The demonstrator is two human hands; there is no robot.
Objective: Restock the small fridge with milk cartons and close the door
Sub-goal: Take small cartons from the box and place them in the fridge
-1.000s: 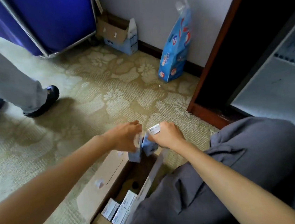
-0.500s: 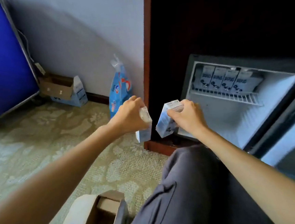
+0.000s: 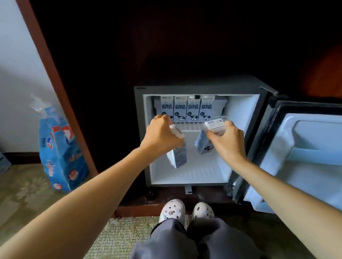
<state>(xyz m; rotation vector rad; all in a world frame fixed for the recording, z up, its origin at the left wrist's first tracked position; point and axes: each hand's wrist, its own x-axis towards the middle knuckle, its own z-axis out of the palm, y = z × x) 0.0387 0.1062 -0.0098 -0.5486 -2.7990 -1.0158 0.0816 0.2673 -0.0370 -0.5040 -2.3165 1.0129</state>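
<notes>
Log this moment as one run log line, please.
left hand: holds carton | right hand: holds second carton | fridge: door open, four cartons on shelf | step: placing

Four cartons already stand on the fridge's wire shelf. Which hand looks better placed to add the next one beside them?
Probably the right hand. Its carton hangs just below the empty right end of the wire shelf. The left hand holds its carton lower, before the row of cartons.

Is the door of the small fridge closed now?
No, the fridge door stands swung open to the right, and four milk cartons show on the shelf inside.
</notes>
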